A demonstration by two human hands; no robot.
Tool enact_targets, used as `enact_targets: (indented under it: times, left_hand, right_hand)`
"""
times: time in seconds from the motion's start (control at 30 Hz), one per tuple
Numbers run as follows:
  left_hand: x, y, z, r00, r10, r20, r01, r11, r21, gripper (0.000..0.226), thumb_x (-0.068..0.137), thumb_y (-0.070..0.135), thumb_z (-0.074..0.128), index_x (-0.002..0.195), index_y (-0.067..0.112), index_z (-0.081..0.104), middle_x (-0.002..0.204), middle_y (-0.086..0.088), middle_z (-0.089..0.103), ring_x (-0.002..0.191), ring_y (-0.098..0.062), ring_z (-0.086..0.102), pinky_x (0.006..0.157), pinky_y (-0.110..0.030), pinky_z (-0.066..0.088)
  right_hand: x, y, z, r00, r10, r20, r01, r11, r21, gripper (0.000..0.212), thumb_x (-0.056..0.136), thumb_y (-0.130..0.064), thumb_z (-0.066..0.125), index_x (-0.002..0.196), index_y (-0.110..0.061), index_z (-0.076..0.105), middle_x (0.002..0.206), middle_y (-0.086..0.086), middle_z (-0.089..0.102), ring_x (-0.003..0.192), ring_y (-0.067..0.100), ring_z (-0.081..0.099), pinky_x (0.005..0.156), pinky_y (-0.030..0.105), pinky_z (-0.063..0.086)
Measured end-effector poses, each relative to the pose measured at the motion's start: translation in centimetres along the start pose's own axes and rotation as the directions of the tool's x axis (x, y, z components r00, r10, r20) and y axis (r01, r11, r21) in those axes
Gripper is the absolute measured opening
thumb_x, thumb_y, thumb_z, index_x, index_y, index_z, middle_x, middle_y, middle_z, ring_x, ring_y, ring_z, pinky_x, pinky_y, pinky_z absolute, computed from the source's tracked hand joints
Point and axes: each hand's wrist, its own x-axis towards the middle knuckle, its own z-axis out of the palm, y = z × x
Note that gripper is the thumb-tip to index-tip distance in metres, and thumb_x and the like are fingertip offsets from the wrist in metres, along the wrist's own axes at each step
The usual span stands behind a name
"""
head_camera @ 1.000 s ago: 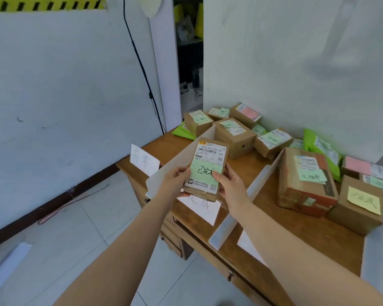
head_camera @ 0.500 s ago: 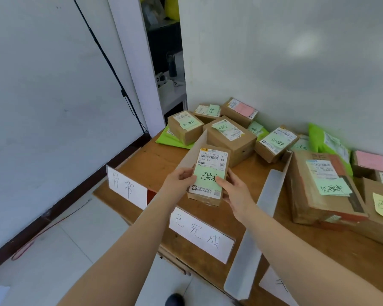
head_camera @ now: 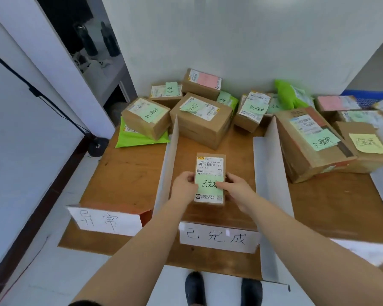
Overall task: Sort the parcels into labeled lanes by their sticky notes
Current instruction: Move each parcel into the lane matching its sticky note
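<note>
A small brown parcel (head_camera: 210,165) with a white shipping label and a green sticky note is held in the middle lane, low over the wooden table (head_camera: 128,173). My left hand (head_camera: 184,186) grips its left edge and my right hand (head_camera: 237,188) its right edge, thumb on the note. Two white dividers, the left divider (head_camera: 167,164) and the right divider (head_camera: 272,164), bound this lane. A white lane sign (head_camera: 218,238) hangs at its front edge. Another lane sign (head_camera: 105,219) marks the left lane.
Several parcels with green notes crowd the back: a box (head_camera: 146,118) on a green bag in the left lane, a larger box (head_camera: 201,122) in the middle lane. A big box (head_camera: 310,144) and one with a yellow note (head_camera: 367,143) sit right. My shoes (head_camera: 195,288) show below.
The view has tilted down and closer to the table. The parcel has gone forward and down between the two dividers, still held in both hands.
</note>
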Motion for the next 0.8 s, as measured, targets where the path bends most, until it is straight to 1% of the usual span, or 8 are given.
enact_targets:
  times: [0.1,0.23,0.33,0.43,0.53,0.6,0.73,0.8]
  left_hand:
    - [1.0,-1.4,0.2,0.999,-0.041,0.017,0.041,0.998,0.048,0.035,0.087,-0.004,0.048,0.12,0.007,0.051,0.122,-0.009,0.06,0.096,-0.016,0.059,0.056,-0.014,0.047]
    - [2.2,-2.7,0.3,0.992,-0.109,0.066,0.098,0.984,0.147,0.035,0.087,-0.004,0.049,0.121,0.006,0.047,0.122,-0.011,0.059,0.104,-0.024,0.061,0.059,-0.022,0.048]
    - [2.8,-3.1,0.3,0.991,-0.117,0.07,0.102,0.978,0.182,0.034,0.087,-0.004,0.047,0.12,0.005,0.046,0.123,-0.013,0.059,0.105,-0.026,0.061,0.063,-0.025,0.049]
    - [3.0,-2.9,0.2,0.992,-0.099,0.083,0.08,0.976,0.203,0.039,0.087,-0.003,0.05,0.124,0.005,0.045,0.125,-0.012,0.057,0.107,-0.025,0.06,0.066,-0.025,0.05]
    - [2.8,-2.2,0.3,0.993,-0.062,0.096,0.039,0.972,0.231,0.038,0.088,0.003,0.054,0.124,0.008,0.044,0.126,-0.01,0.057,0.098,-0.02,0.06,0.054,-0.018,0.047]
    - [2.6,-1.4,0.4,0.997,-0.007,0.079,-0.013,0.969,0.247,0.036,0.087,0.005,0.055,0.12,0.01,0.045,0.123,-0.009,0.059,0.096,-0.02,0.061,0.048,-0.014,0.042]
    - [1.6,1.5,1.0,0.984,0.162,0.073,-0.177,0.928,0.329,0.039,0.084,0.007,0.056,0.122,0.012,0.048,0.122,-0.01,0.058,0.091,-0.018,0.058,0.056,-0.019,0.042]
    - [0.6,3.3,1.7,0.977,0.197,0.086,-0.215,0.89,0.401,0.052,0.086,0.015,0.057,0.135,0.016,0.039,0.135,-0.008,0.048,0.107,-0.021,0.055,0.074,-0.027,0.049]
  right_hand:
    - [0.7,0.9,0.9,0.998,0.059,-0.024,-0.06,0.997,-0.048,0.041,0.087,-0.005,0.058,0.126,-0.017,0.051,0.124,0.006,0.062,0.107,0.023,0.061,0.093,0.042,0.05]
    - [1.3,1.6,2.0,0.996,0.084,-0.028,-0.087,0.989,-0.118,0.039,0.088,-0.008,0.059,0.125,-0.016,0.053,0.125,0.005,0.061,0.104,0.019,0.059,0.071,0.025,0.048]
    - [1.9,1.9,2.4,0.996,0.041,-0.081,-0.056,0.98,-0.192,0.042,0.085,-0.01,0.063,0.126,-0.014,0.053,0.125,0.006,0.061,0.104,0.018,0.059,0.078,0.026,0.049]
    - [2.3,1.7,2.5,0.992,0.034,-0.125,-0.063,0.968,-0.242,0.037,0.085,-0.012,0.064,0.122,-0.013,0.056,0.124,0.007,0.061,0.101,0.017,0.059,0.073,0.025,0.049]
    - [2.2,1.2,2.5,0.991,0.026,-0.135,-0.073,0.93,-0.361,0.038,0.084,-0.018,0.065,0.12,-0.013,0.054,0.125,0.007,0.06,0.107,0.021,0.06,0.081,0.03,0.051]
    - [1.7,0.6,2.3,0.988,-0.029,-0.151,-0.043,0.891,-0.452,0.049,0.083,-0.023,0.067,0.127,-0.011,0.049,0.13,0.008,0.056,0.114,0.023,0.057,0.086,0.029,0.048]
    - [-0.2,-1.2,1.0,0.963,-0.186,-0.196,0.054,0.842,-0.536,0.072,0.082,-0.029,0.068,0.142,-0.013,0.032,0.144,0.006,0.043,0.129,0.024,0.043,0.097,0.031,0.041]
    - [-1.4,-2.4,-0.3,0.943,-0.273,-0.191,0.115,0.806,-0.581,0.07,0.083,-0.031,0.067,0.142,-0.017,0.033,0.145,0.004,0.041,0.13,0.023,0.042,0.1,0.032,0.04]
